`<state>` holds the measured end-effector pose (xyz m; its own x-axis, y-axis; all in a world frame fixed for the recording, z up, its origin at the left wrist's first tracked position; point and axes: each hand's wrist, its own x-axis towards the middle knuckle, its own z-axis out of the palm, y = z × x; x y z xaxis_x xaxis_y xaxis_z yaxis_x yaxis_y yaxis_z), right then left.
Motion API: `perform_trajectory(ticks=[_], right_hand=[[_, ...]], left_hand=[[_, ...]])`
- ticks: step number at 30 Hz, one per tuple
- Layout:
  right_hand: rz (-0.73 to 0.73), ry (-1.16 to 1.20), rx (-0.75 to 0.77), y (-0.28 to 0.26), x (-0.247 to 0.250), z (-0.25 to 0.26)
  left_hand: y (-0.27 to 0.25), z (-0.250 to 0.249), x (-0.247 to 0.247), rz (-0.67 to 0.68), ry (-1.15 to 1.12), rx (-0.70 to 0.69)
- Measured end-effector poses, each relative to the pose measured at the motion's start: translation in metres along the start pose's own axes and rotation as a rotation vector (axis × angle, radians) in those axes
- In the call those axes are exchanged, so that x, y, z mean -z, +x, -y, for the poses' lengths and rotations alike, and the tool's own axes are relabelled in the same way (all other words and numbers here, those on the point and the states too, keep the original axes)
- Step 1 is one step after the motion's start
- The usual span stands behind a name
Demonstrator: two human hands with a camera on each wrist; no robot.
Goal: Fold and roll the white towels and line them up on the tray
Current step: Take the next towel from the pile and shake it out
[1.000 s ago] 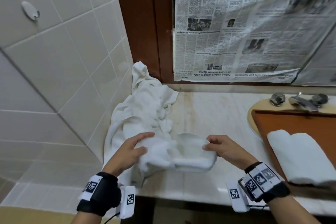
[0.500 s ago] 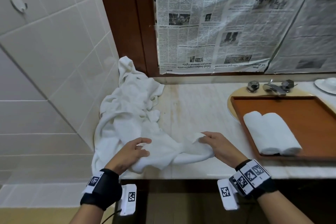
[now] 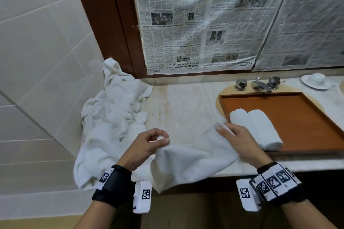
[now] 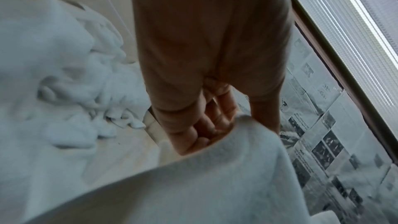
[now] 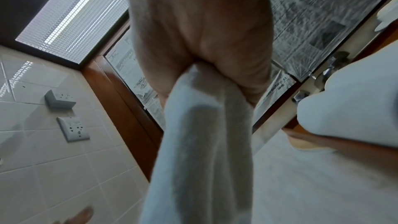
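A white towel (image 3: pixel 191 161) hangs stretched between my two hands over the counter's front edge. My left hand (image 3: pixel 158 140) pinches its left corner, seen in the left wrist view as towel (image 4: pixel 193 185) under curled fingers (image 4: pixel 206 125). My right hand (image 3: pixel 225 130) grips the right corner; in the right wrist view the towel (image 5: pixel 200 142) hangs from the closed palm. Two rolled white towels (image 3: pixel 255 128) lie side by side at the left end of the brown tray (image 3: pixel 307 117). A heap of loose white towels (image 3: pixel 113 117) lies on the counter against the tiled wall.
The tray sits over a sink with a metal tap (image 3: pixel 258 84) behind it. A white cup and saucer (image 3: pixel 316 81) stand at the far right. Newspaper (image 3: pixel 214 20) covers the mirror. Bare marble counter (image 3: pixel 186 106) lies between heap and tray.
The towel, bunched on the counter a second ago, has been pulled out of the heap and drawn apart; my right hand moved right toward the tray, and the view shifted right.
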<state>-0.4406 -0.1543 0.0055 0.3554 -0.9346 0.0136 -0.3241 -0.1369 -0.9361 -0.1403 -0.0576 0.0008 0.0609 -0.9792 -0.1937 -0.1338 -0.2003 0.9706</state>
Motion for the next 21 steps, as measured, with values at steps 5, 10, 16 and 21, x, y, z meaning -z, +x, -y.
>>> perform_trajectory(ticks=[5,10,16,21], right_hand=[[-0.054,-0.017,0.008,-0.017,0.046,0.003],[-0.151,-0.007,-0.005,-0.041,0.095,0.008],[-0.025,0.027,0.031,-0.051,0.112,0.002],[0.085,0.055,0.021,-0.036,0.091,-0.022]], left_hand=[[0.009,-0.014,-0.032,0.158,-0.042,0.064],[0.015,-0.026,-0.068,0.104,0.001,-0.066],[0.029,-0.019,-0.097,-0.042,-0.025,-0.17],[0.019,-0.005,-0.095,-0.025,-0.03,-0.128]])
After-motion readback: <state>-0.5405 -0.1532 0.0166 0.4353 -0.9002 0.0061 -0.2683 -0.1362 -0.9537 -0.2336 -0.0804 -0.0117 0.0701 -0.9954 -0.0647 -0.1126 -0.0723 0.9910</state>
